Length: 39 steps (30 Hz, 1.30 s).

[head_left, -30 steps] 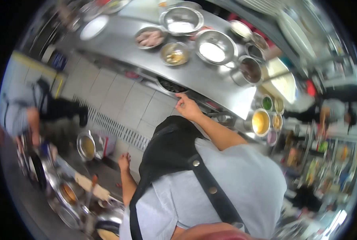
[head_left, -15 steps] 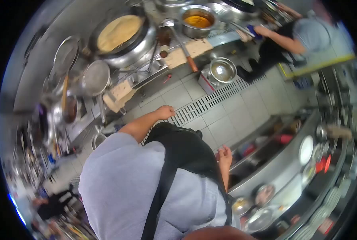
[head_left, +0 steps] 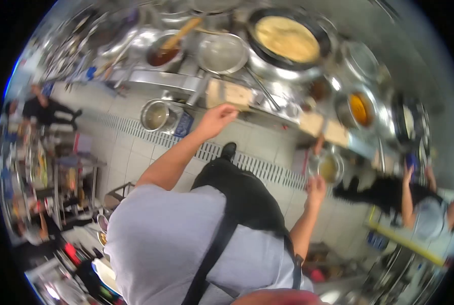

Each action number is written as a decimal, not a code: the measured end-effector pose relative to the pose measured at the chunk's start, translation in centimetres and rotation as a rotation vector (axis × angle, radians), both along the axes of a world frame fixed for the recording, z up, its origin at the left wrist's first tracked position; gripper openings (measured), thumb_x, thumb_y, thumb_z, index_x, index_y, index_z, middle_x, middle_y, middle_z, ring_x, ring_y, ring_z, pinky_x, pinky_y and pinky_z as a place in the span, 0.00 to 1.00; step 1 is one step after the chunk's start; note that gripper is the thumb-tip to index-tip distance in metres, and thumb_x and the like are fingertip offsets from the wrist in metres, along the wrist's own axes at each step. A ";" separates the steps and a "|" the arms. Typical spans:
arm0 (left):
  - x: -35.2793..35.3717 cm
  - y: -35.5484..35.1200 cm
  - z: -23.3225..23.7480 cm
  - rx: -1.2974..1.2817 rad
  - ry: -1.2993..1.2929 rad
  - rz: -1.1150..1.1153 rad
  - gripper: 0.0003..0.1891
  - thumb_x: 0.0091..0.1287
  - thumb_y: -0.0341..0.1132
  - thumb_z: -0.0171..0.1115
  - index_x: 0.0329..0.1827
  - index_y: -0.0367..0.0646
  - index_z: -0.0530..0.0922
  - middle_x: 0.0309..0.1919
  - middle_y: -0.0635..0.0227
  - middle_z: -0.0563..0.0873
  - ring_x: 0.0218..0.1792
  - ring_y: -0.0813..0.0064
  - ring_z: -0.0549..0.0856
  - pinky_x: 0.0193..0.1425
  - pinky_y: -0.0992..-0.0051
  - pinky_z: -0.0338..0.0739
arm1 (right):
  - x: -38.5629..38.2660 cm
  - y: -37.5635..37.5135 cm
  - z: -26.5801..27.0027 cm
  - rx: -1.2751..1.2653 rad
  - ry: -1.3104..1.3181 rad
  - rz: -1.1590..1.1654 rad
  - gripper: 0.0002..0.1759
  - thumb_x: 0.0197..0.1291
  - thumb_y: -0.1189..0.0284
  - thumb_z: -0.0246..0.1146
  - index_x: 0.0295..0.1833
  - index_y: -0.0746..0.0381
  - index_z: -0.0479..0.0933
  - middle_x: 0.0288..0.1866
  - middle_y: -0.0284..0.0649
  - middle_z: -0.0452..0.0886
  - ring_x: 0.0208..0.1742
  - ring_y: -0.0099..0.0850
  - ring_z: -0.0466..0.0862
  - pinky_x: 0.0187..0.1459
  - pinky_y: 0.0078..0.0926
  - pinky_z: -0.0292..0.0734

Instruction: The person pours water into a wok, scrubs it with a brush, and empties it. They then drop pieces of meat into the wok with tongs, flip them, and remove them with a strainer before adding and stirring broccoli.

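My left hand (head_left: pixel 220 120) reaches forward, its fingers loosely bent with nothing in them, close to the wooden board (head_left: pixel 228 93) at the stove counter's front edge. Behind that board lies a round strainer (head_left: pixel 222 51), its handle sticking out over the edge. To its right a black wok (head_left: pixel 324 44) holds a pale yellow layer. My right hand (head_left: pixel 316 188) hangs lower on the right, fingers slightly bent and apart, also without anything in it. In this view it overlaps the edge of a steel bowl (head_left: pixel 329 168) standing low near the floor drain.
A pot of orange liquid (head_left: pixel 360 109) and a pan of brown sauce (head_left: pixel 167 53) stand on the counter. A steel pot (head_left: pixel 154 115) sits low beside a blue box (head_left: pixel 184 124). One person (head_left: pixel 424 213) works at right; others are at left. A drain grate (head_left: pixel 267 170) crosses the floor.
My view has turned left, so the counter now runs across the top. My left hand has come up near the board. My right hand has moved from beside the shelving to over the floor.
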<state>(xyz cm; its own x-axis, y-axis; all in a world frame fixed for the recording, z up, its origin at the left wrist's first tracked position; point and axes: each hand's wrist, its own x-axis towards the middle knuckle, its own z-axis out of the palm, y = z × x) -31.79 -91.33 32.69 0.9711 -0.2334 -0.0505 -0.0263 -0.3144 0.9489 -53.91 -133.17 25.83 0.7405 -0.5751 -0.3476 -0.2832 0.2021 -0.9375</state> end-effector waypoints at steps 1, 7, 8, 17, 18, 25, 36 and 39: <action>1.8 0.6 3.9 -0.055 -0.047 0.039 0.16 0.71 0.40 0.67 0.56 0.39 0.84 0.44 0.63 0.90 0.42 0.73 0.89 0.49 0.72 0.82 | 2.2 1.4 0.1 0.000 -0.024 0.061 0.22 0.71 0.72 0.64 0.66 0.67 0.72 0.40 0.37 0.82 0.33 0.23 0.80 0.35 0.23 0.80; 14.0 10.5 19.0 0.384 -0.541 0.332 0.20 0.67 0.45 0.71 0.58 0.45 0.86 0.48 0.61 0.90 0.42 0.68 0.87 0.48 0.67 0.81 | 7.9 5.0 -1.8 0.012 0.092 0.135 0.21 0.70 0.69 0.68 0.65 0.63 0.75 0.41 0.33 0.82 0.33 0.21 0.78 0.35 0.23 0.78; 16.7 12.0 19.8 0.433 -0.283 0.412 0.25 0.67 0.49 0.71 0.63 0.46 0.83 0.51 0.57 0.90 0.46 0.70 0.87 0.50 0.66 0.80 | 9.0 4.8 -2.3 0.001 0.076 0.070 0.21 0.69 0.69 0.69 0.64 0.63 0.76 0.40 0.32 0.81 0.33 0.20 0.78 0.34 0.22 0.78; 29.5 15.6 8.3 -0.515 0.574 0.212 0.20 0.80 0.37 0.57 0.67 0.33 0.73 0.53 0.59 0.86 0.34 0.79 0.82 0.33 0.79 0.81 | 15.4 3.5 -3.7 -0.525 0.193 -0.134 0.25 0.61 0.65 0.73 0.62 0.61 0.81 0.46 0.39 0.87 0.43 0.28 0.86 0.43 0.28 0.85; 31.7 17.6 4.7 -0.601 0.579 0.108 0.19 0.80 0.34 0.56 0.67 0.31 0.72 0.52 0.60 0.86 0.32 0.80 0.81 0.32 0.81 0.80 | 15.8 3.3 -3.2 -0.541 0.258 -0.168 0.27 0.59 0.66 0.75 0.62 0.62 0.81 0.49 0.42 0.87 0.46 0.31 0.87 0.50 0.30 0.84; 26.8 14.7 5.9 -0.442 0.396 0.127 0.13 0.72 0.28 0.63 0.57 0.35 0.77 0.31 0.71 0.82 0.24 0.85 0.77 0.26 0.83 0.74 | 17.8 0.4 -3.7 -0.923 0.321 -0.077 0.37 0.51 0.66 0.75 0.71 0.50 0.77 0.57 0.45 0.86 0.61 0.46 0.82 0.67 0.43 0.73; 18.2 2.2 10.2 0.149 0.097 0.077 0.25 0.67 0.29 0.62 0.68 0.39 0.73 0.32 0.64 0.84 0.25 0.76 0.83 0.28 0.72 0.79 | 20.7 -3.8 -6.2 -0.984 0.401 0.059 0.34 0.52 0.69 0.75 0.66 0.61 0.75 0.60 0.50 0.79 0.62 0.51 0.78 0.68 0.44 0.71; 18.8 0.4 8.1 0.791 -0.524 0.088 0.30 0.67 0.31 0.61 0.74 0.39 0.68 0.47 0.44 0.86 0.33 0.61 0.90 0.38 0.62 0.83 | 19.9 -5.2 -7.4 -0.914 0.345 0.091 0.30 0.55 0.74 0.70 0.66 0.63 0.74 0.57 0.55 0.81 0.59 0.53 0.81 0.63 0.46 0.76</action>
